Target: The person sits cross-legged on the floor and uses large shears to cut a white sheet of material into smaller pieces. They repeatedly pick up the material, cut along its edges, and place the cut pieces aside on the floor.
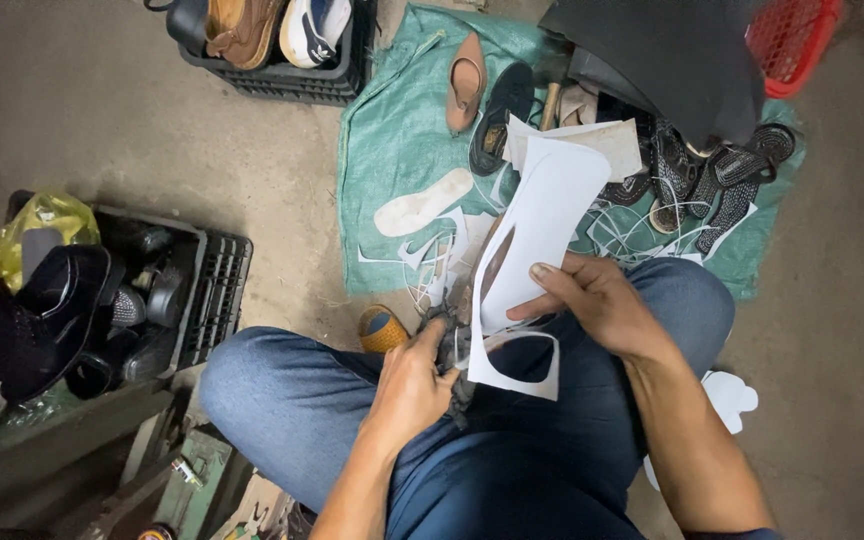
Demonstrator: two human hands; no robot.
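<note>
A white sheet (542, 225) with sole-shaped holes cut out of it stands up over my lap. My right hand (592, 300) grips its right side, thumb on the front. My left hand (414, 380) is closed around the dark handles of scissors (449, 335) at the sheet's lower left edge; the blades are hidden behind the sheet. I sit with both knees in blue jeans (292, 385). A white cut-out insole (422, 202) lies on the green sack (392, 120) ahead, among thin white offcut strips.
A black crate (214, 290) of dark shoes stands at left, another crate (292, 75) of shoes at the top. On the sack lie a tan heeled shoe (466, 80), a black flat and beaded sandals (722, 175). A red basket (797, 40) is at top right.
</note>
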